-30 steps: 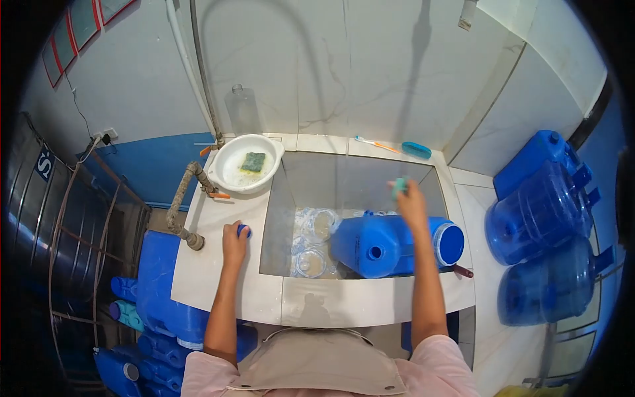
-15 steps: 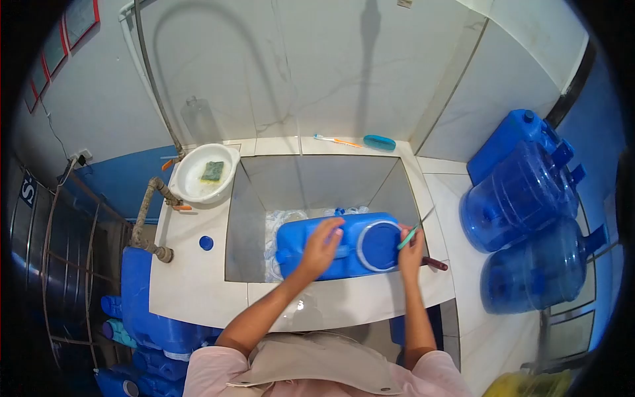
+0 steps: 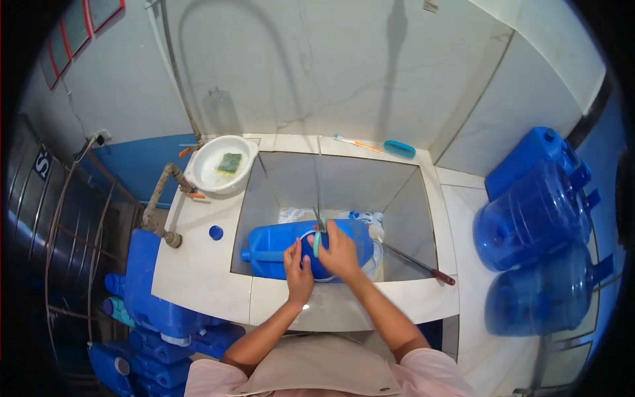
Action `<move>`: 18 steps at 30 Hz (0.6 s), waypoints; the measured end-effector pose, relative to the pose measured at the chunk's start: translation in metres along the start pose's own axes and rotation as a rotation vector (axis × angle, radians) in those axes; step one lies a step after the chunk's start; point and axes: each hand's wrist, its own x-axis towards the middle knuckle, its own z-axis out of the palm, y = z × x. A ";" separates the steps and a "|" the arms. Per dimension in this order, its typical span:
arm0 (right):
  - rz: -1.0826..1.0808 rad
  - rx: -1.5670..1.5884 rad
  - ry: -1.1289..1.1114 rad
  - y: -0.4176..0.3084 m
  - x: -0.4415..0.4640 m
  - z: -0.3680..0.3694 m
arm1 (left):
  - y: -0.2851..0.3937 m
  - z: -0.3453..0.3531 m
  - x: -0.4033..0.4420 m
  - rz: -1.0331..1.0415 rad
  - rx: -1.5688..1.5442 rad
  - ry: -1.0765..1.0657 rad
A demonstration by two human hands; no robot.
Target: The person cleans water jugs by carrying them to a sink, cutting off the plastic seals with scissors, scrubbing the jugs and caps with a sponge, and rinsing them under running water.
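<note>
A blue water jug lies on its side in the sink, its round blue lid with a white rim turned upward. My right hand is closed around scissors with green handles, held over the lid, blades pointing toward the back wall. At the lid's left edge, my left hand rests with its fingers stretched out against the rim. Both hands cover much of the lid, so I cannot tell whether the blades touch it.
The tiled sink holds crumpled clear plastic beneath the jug. A maroon-handled rod leans over its right edge. A white basin with a sponge, a blue cap, a toothbrush and a teal brush sit around it. Large blue bottles stand right.
The jug has shifted left in the sink. My right hand has brought the scissors left over the lid, and my left hand has moved from the jug's handle area to the lid's edge.
</note>
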 end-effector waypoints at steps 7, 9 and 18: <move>0.054 0.761 -0.679 0.027 0.103 0.038 | 0.062 -0.036 0.025 0.324 0.509 -0.278; 0.117 1.030 -0.527 0.039 0.107 0.033 | 0.073 -0.031 0.049 0.558 0.607 -0.431; 0.015 0.852 -0.156 0.057 0.006 -0.065 | 0.019 -0.040 0.031 -0.059 0.834 -0.631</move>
